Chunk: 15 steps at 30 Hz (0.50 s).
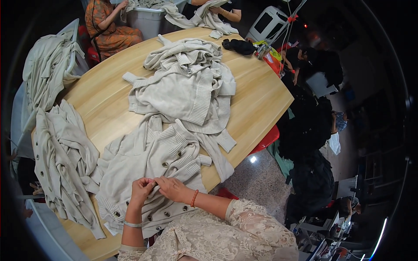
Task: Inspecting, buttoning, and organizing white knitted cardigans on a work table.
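A cream knitted cardigan (126, 162) with ribbed edges and several dark buttons lies spread on the wooden table (106, 85) in front of me. Above its lower part, my left hand (142, 190) is closed, thumb and finger pinched together. My right hand (173, 189) meets it there, its fingertips pinched too. Whatever sits between the fingertips is too small to make out. Farther off, more cream cardigans (180, 93) are heaped in the table's middle. To the left, another buttoned cardigan (65, 161) hangs partly over the table edge.
At far left, a bin (80, 65) overflows with cream knitwear. Two people handle similar garments past the far edge, beside a grey tub (146, 21). A black bundle (239, 46) lies at the far right corner. Dark garments (305, 135) are piled beyond the table's right side.
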Tool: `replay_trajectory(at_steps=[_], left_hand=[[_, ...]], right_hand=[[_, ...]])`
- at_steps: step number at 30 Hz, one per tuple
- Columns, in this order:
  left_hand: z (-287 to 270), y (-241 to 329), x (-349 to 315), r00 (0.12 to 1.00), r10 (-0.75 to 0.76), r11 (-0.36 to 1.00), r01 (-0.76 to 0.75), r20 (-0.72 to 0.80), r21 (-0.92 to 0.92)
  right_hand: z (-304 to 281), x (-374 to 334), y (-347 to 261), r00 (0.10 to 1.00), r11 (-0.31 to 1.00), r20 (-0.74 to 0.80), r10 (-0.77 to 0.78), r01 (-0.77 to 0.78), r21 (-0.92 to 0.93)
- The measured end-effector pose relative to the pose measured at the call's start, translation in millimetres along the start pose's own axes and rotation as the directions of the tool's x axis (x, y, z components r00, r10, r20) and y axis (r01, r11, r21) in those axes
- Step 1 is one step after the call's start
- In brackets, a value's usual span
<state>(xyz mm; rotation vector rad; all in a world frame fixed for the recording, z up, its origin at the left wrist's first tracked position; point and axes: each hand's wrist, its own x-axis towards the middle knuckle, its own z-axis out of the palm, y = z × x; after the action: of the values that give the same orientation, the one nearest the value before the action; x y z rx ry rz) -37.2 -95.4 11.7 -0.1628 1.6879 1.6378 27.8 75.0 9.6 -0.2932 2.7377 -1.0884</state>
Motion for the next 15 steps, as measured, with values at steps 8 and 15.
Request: replay_trajectory(at_steps=[8, 15], left_hand=[[5.1, -4.3, -17.3, 0.895, 0.438, 0.787, -0.430, 0.091, 0.443], [5.8, -4.8, -18.3, 0.908, 0.416, 0.817, -0.400, 0.057, 0.414]], right_hand=[[-5.0, 9.6, 12.3, 0.996, 0.995, 0.075, -0.055, 0.048, 0.089], [-8.4, 6.3, 15.4, 0.993, 0.988, 0.072, -0.093, 0.083, 0.134]])
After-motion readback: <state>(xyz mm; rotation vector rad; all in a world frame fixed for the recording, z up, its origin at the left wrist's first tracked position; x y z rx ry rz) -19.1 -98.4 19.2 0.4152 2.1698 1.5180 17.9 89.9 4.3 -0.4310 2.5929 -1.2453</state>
